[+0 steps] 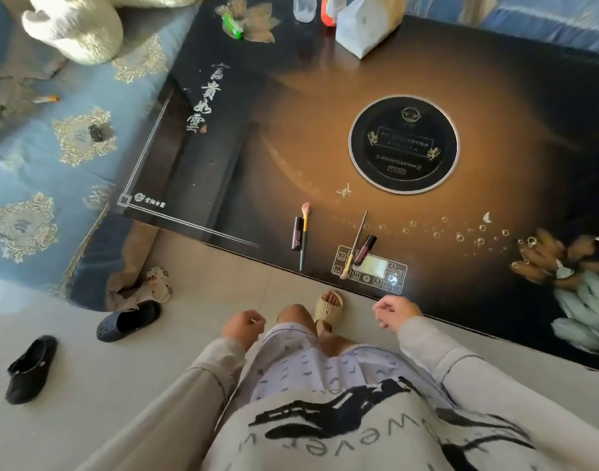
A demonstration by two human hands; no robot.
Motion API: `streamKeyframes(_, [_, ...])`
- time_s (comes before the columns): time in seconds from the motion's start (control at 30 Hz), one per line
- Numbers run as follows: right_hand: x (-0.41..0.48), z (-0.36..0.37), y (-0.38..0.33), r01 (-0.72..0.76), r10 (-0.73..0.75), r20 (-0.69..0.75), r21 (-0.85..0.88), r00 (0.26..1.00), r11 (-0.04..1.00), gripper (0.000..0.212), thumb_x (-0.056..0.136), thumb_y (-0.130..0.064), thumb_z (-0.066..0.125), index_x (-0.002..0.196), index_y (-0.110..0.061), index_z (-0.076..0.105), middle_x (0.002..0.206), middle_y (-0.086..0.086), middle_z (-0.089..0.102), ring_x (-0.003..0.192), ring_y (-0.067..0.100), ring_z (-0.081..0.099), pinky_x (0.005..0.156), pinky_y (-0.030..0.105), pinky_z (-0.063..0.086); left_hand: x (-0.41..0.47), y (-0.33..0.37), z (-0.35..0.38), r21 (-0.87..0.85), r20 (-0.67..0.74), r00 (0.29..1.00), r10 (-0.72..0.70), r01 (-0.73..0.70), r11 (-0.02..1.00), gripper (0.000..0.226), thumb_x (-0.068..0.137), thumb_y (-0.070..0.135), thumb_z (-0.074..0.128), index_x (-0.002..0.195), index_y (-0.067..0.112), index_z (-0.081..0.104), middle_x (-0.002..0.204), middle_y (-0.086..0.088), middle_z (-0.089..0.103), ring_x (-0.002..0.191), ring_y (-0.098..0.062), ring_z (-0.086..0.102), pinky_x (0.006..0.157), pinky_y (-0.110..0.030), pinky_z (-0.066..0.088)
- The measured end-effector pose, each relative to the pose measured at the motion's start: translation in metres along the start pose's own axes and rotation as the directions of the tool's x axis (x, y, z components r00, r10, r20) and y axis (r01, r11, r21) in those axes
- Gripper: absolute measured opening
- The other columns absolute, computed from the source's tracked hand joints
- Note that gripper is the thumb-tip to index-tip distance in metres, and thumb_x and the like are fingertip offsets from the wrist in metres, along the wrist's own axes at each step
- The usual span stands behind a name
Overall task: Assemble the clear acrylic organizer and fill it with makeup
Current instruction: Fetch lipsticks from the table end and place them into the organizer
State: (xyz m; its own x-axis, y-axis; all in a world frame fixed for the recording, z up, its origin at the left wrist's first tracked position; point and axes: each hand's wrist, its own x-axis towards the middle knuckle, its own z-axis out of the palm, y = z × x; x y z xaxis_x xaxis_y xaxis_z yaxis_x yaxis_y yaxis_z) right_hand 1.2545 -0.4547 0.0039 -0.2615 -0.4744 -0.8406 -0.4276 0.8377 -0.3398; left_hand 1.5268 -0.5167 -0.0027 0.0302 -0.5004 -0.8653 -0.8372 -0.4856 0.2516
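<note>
A person stands at the near edge of a dark glossy table (325,107), seen from above. Nearest the camera is a pale sweatshirt with black lettering, patterned shorts below it, and a bare knee with a beige slipper (328,309) on the pale tiled floor.

The left hand (243,329) hangs over the floor, short of the table edge, fingers curled loosely inward, its grip closed on nothing visible. The right hand (395,312) hovers at the table's near edge, fingers also loosely curled and empty.

Just beyond the right hand's grip, a printed control panel (371,270) sits in the table surface. Across it lie a dark lip gloss tube (364,249) and a thin makeup brush (354,246), close together, the brush's bristle end pointing toward the person. Left of these, ahead of the left hand's grip, a second dark lip gloss tube (296,232) lies beside a yellow-handled brush (304,234) with pink bristles pointing away.

Farther out is a round black inset plate (403,144). At the far edge stand a white tissue pack (362,27), a clear bottle (305,6) and a green lighter (233,26).

Left of the left hand, two dark shoes (128,321) lie on the floor by a blue patterned sofa (53,158). No acrylic organizer can be made out.
</note>
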Motion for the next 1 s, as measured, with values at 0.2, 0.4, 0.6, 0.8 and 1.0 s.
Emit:
streamKeyframes(0.2, [0.017, -0.002, -0.017, -0.050, 0.063, -0.081, 0.149, 0.995, 0.988, 0.018, 0.086, -0.008, 0.054, 0.099, -0.003, 0.065, 0.076, 0.010, 0.059, 0.062, 0.021, 0.053, 0.047, 0.012, 0.038, 0.030, 0.062, -0.028, 0.104, -0.090, 0.985, 0.149, -0.140, 0.985, 0.033, 0.089, 0.016, 0.050, 0.122, 0.010, 0.053, 0.121, -0.016, 0.062, 0.109, -0.031, 0.058, 0.091, -0.032, 0.045])
streamKeyframes(0.4, [0.055, -0.011, -0.052, -0.070, 0.122, -0.167, 0.288, 0.978, 0.955, 0.029, 0.085, -0.011, 0.059, 0.114, -0.007, 0.057, 0.093, 0.011, 0.060, 0.081, 0.021, 0.053, 0.071, 0.026, 0.040, 0.075, 0.115, -0.042, 0.147, -0.083, 0.965, 0.249, -0.235, 0.961, 0.049, 0.087, 0.025, 0.057, 0.131, 0.012, 0.041, 0.128, -0.015, 0.052, 0.116, -0.028, 0.053, 0.096, -0.033, 0.041])
streamKeyframes(0.6, [0.093, -0.015, -0.077, -0.119, 0.199, -0.284, 0.276, 0.938, 0.954, 0.043, 0.082, -0.021, 0.064, 0.121, -0.012, 0.049, 0.107, 0.012, 0.068, 0.088, 0.025, 0.060, 0.070, 0.023, 0.041, 0.109, 0.143, -0.035, 0.220, -0.113, 0.960, 0.255, -0.227, 0.949, 0.036, 0.085, 0.024, 0.056, 0.115, 0.007, 0.044, 0.119, -0.016, 0.052, 0.102, -0.032, 0.056, 0.075, -0.031, 0.038])
streamKeyframes(0.8, [0.109, -0.009, -0.084, -0.208, 0.286, -0.407, 0.226, 0.867, 0.952, 0.037, 0.076, -0.025, 0.068, 0.109, -0.014, 0.054, 0.106, 0.011, 0.067, 0.084, 0.025, 0.059, 0.066, 0.024, 0.040, 0.122, 0.155, -0.025, 0.223, -0.132, 0.964, 0.229, -0.196, 0.955, 0.032, 0.087, 0.017, 0.054, 0.115, 0.004, 0.044, 0.118, -0.016, 0.053, 0.101, -0.032, 0.057, 0.073, -0.034, 0.042])
streamKeyframes(1.0, [0.118, -0.007, -0.082, -0.194, 0.269, -0.423, 0.212, 0.865, 0.958, 0.025, 0.078, -0.020, 0.066, 0.100, -0.010, 0.057, 0.101, 0.012, 0.067, 0.076, 0.021, 0.050, 0.064, 0.025, 0.039, 0.129, 0.158, -0.027, 0.281, -0.151, 0.968, 0.202, -0.154, 0.947, 0.029, 0.086, 0.017, 0.053, 0.110, 0.003, 0.046, 0.112, -0.017, 0.058, 0.100, -0.036, 0.058, 0.076, -0.038, 0.046])
